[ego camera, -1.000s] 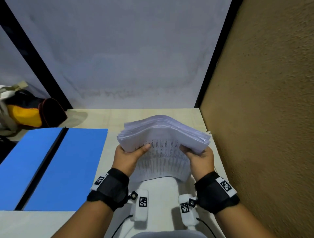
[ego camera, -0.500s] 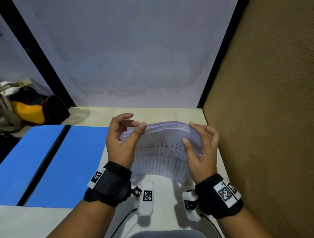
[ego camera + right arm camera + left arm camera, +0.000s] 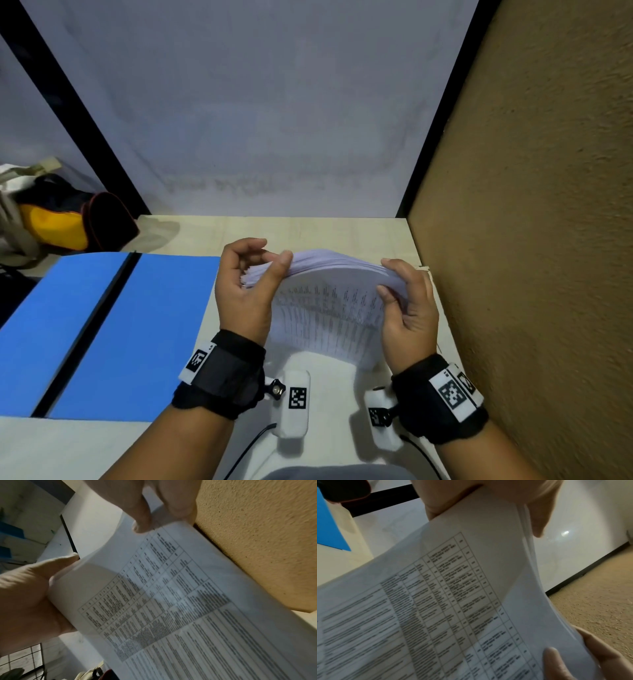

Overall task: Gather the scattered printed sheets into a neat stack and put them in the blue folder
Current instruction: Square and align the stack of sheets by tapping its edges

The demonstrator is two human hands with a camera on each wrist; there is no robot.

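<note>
A thick stack of printed sheets (image 3: 329, 301) stands tilted on its lower edge over the table, with tables of text facing me. My left hand (image 3: 246, 287) grips the stack's upper left corner, thumb on the near face and fingers curled behind. My right hand (image 3: 407, 301) grips the upper right corner the same way. The printed face fills the left wrist view (image 3: 436, 608) and the right wrist view (image 3: 171, 601). The blue folder (image 3: 113, 329) lies open and flat on the table to the left of my left hand, nothing on it.
A brown textured wall (image 3: 534, 240) stands close on the right, almost against the stack. A white panel (image 3: 257, 120) closes the back of the pale wooden table (image 3: 308, 229). A black and yellow bag (image 3: 61, 222) lies at the far left behind the folder.
Both hands have shifted from under the stack's lower part up to its top corners, and the stack has been tipped upright onto its lower edge.
</note>
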